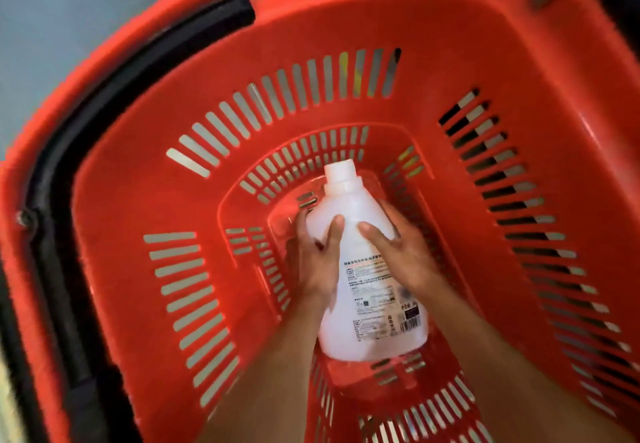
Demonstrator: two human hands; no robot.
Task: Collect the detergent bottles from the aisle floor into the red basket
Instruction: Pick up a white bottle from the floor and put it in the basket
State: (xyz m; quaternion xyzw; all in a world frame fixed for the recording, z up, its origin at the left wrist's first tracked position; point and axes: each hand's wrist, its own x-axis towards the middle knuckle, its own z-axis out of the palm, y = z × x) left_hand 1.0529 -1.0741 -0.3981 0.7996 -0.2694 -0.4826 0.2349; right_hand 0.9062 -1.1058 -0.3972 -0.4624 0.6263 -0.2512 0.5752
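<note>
The view looks straight down into the red basket (pixel 450 10), which fills nearly the whole picture. Its walls and bottom are cut with rows of slots (pixel 194 290). A black handle (pixel 69 165) lies folded along the left rim, and grey floor (pixel 52 10) shows beyond the far left corner.

Deep inside the basket, near the middle of its bottom, is a white detergent bottle (pixel 372 307). It is tilted, its cap (pixel 341 171) pointing to the far side and its base to the near side. The printed label (pixel 377 290), with a barcode at its near right corner, faces up.

Both hands hold the bottle by its upper body, just below the shoulder. The left hand (pixel 317 255) wraps the left side, thumb laid on the upper face and fingers curled round the edge. The right hand (pixel 398 252) grips the right side in the same way, its thumb close to the left thumb. Both forearms reach in from the near edge. Whether the bottle touches the basket bottom cannot be told.
</note>
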